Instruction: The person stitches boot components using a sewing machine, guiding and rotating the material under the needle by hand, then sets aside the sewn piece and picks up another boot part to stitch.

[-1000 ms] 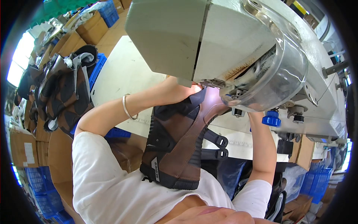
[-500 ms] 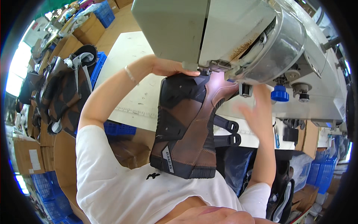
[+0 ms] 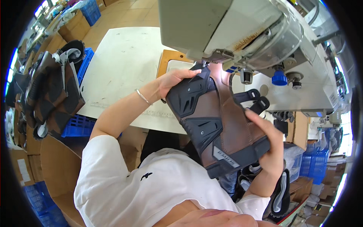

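A brown and black boot upper [image 3: 236,121] with black moulded guards hangs at a slant from under the head of a sewing machine [image 3: 189,26]. Its far end sits at the needle area, where a light shines on the brown material. My left hand [image 3: 174,81] grips its far left corner, thumb on top beside the machine's foot. Along the right edge, my right hand [image 3: 270,138] holds the boot upper, thumb on its face and the other fingers hidden behind. Two black straps [image 3: 247,96] stick out to the right, just beyond my right thumb.
The white machine table [image 3: 121,72] carries a wooden-edged plate [image 3: 166,60] by the needle. More brown and black boot uppers [image 3: 49,90] are piled over a blue crate [image 3: 77,126] at left. A blue knob [image 3: 279,77] juts from the machine. Cardboard boxes [image 3: 62,170] stand at lower left.
The boot upper has swung so its near end lies further right. My right hand has come down from beside the machine and taken hold of its right edge. My left hand stays near the needle.
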Available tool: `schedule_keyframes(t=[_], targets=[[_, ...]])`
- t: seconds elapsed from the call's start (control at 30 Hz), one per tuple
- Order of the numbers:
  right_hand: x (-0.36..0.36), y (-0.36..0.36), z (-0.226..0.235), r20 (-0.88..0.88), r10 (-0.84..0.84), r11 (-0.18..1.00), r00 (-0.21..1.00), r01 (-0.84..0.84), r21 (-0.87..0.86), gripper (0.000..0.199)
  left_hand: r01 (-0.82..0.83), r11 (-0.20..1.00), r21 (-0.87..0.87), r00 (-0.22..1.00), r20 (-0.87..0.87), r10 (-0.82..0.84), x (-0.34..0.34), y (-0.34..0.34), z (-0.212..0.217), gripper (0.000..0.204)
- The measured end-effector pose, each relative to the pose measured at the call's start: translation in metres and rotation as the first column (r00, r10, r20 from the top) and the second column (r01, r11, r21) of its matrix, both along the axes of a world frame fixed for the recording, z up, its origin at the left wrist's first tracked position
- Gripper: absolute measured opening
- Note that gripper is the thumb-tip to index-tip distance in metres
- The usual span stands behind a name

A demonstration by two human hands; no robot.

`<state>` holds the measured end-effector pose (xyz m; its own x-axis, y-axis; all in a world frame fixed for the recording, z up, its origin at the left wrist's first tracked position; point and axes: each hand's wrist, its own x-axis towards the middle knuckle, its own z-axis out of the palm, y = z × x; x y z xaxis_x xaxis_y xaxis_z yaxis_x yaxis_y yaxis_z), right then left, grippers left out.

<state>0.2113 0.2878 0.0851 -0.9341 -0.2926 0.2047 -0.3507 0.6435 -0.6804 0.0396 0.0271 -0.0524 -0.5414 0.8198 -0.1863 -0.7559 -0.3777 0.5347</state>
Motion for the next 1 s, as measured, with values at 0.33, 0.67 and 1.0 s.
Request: schedule_keyframes(t=[0.33, 0.67, 1.0], targets=[[0.035, -0.045, -0.093, -0.265, -0.031, 0.999, 0.964, 0.037, 0.019, 0.055, 0.003, 0.791, -0.611, 0.854, -0.410, -0.320, -0.033, -0.021, 0.049, 0.061], [0.030, -0.053, -0.124, -0.408, -0.129, 0.991, 0.904, 0.126, -0.035, 0.050, -0.144, 0.751, -0.644, 0.740, -0.574, -0.351, -0.026, -0.014, 0.067, 0.059], [0.032, -0.063, -0.129, -0.425, -0.048, 0.992, 0.904, 0.091, 0.083, 0.049, -0.247, 0.696, -0.674, 0.703, -0.619, -0.350, -0.030, -0.014, 0.081, 0.058]])
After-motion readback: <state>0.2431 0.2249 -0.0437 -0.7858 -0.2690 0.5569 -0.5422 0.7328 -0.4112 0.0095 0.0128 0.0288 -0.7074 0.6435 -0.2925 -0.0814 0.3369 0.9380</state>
